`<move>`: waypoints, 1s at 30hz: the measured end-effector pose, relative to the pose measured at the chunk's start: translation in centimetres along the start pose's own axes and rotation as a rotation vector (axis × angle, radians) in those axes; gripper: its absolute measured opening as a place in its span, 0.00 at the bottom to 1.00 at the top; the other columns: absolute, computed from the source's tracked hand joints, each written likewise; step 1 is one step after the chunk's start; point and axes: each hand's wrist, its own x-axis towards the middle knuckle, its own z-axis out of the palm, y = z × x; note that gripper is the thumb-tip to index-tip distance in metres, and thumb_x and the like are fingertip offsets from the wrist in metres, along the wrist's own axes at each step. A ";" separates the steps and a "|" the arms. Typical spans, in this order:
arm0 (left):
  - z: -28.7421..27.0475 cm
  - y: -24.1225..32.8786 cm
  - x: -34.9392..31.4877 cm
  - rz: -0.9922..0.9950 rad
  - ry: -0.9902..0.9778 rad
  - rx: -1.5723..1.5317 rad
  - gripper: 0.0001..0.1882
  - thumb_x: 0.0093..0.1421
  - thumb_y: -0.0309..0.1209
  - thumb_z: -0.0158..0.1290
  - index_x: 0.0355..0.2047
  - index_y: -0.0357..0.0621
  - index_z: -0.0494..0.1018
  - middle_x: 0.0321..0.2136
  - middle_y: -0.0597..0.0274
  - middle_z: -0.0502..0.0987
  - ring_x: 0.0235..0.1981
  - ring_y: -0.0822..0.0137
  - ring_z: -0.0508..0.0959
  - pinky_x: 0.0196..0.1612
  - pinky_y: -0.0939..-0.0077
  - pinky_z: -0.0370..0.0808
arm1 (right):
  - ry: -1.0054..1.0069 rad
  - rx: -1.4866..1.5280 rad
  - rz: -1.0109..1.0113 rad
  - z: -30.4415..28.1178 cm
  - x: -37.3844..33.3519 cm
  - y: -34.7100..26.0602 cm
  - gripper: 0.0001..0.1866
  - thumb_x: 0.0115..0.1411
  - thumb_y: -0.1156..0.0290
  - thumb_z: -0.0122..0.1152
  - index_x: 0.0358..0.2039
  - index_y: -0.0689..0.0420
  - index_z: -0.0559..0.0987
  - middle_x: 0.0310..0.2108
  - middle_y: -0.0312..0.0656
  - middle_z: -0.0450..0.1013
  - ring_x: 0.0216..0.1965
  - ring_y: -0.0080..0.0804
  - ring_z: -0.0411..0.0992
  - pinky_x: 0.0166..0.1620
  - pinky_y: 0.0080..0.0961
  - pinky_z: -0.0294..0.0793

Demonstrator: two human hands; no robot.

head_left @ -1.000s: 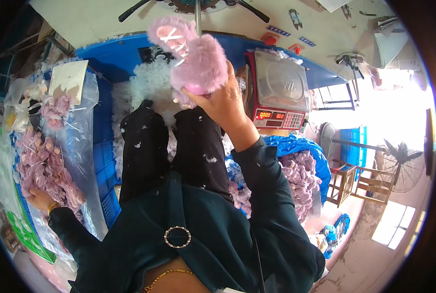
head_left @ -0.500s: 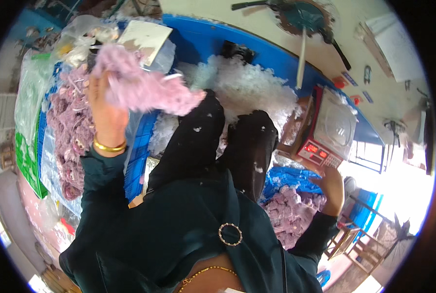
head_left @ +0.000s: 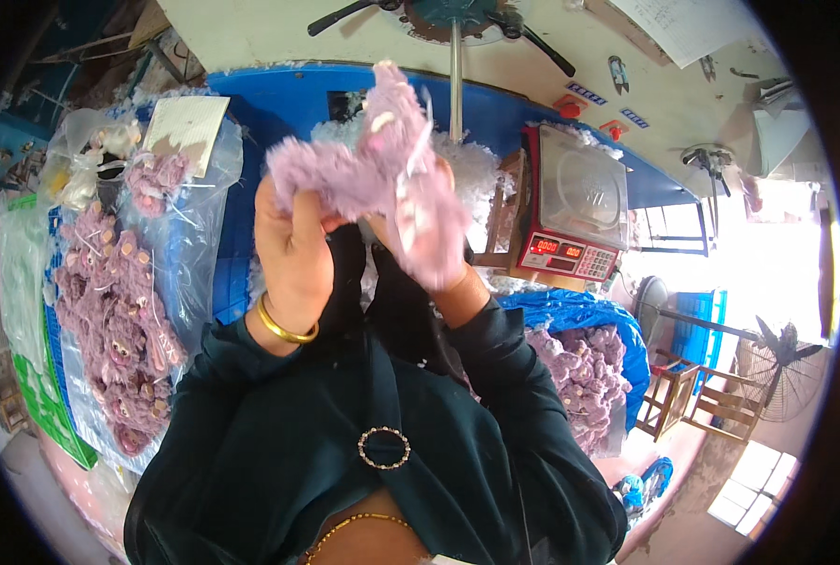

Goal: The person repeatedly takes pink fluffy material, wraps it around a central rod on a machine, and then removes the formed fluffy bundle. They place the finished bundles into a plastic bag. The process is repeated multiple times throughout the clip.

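Note:
In front of me, above my lap, I hold up a fluffy lilac plush toy (head_left: pixel 344 174) with a white string or tag hanging at its right side. My left hand (head_left: pixel 293 254) grips its left part, the thumb pressed into the fur. Against its right part my right hand (head_left: pixel 455 281) is closed, most of its fingers hidden behind the fur. The toy's right end is smeared by motion. A pile of similar lilac plush toys (head_left: pixel 123 325) lies to the left on clear plastic, with a single one (head_left: pixel 156 179) at its far end.
White fluffy stuffing (head_left: pixel 481 174) lies beyond my knees in a blue-walled bin (head_left: pixel 279 94). A red digital scale (head_left: pixel 570 250) stands to the right. Below it, a blue plastic bag (head_left: pixel 632 348) holds more lilac plush pieces (head_left: pixel 580 377). A metal post (head_left: pixel 456 85) rises at the far side.
My left hand has brought the plush toy from over the left pile to the middle. My right hand has come from beside the scale and now holds it too. The view has shifted.

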 end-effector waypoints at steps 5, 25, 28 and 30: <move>-0.2 2.5 -1.1 0.131 -0.491 0.291 0.12 0.58 0.24 0.53 0.43 0.39 0.70 0.41 0.56 0.74 0.42 0.63 0.76 0.46 0.72 0.72 | -0.201 0.452 0.450 -4.7 -0.9 -0.2 0.24 0.53 0.75 0.62 0.51 0.56 0.67 0.46 0.40 0.70 0.45 0.28 0.70 0.47 0.25 0.71; -0.5 -0.7 0.7 -0.616 -0.728 -0.044 0.21 0.56 0.26 0.57 0.50 0.35 0.68 0.41 0.65 0.75 0.42 0.75 0.73 0.46 0.78 0.71 | -0.495 0.355 0.866 -8.3 1.0 -2.9 0.25 0.41 0.79 0.72 0.43 0.61 0.76 0.41 0.40 0.75 0.43 0.34 0.72 0.50 0.29 0.70; -0.1 -0.8 0.9 -0.326 -0.703 0.107 0.19 0.57 0.27 0.56 0.48 0.35 0.68 0.39 0.64 0.75 0.40 0.75 0.74 0.43 0.78 0.72 | -0.491 0.241 0.669 -8.8 0.0 -2.1 0.18 0.46 0.77 0.69 0.40 0.59 0.78 0.39 0.39 0.75 0.41 0.31 0.72 0.46 0.26 0.72; -0.7 -1.3 0.8 -0.255 -0.722 0.185 0.18 0.58 0.28 0.55 0.47 0.34 0.69 0.39 0.63 0.75 0.40 0.75 0.73 0.43 0.78 0.71 | -0.545 0.250 0.592 -9.6 -2.1 2.3 0.15 0.50 0.74 0.66 0.39 0.59 0.78 0.37 0.40 0.76 0.40 0.29 0.72 0.45 0.25 0.72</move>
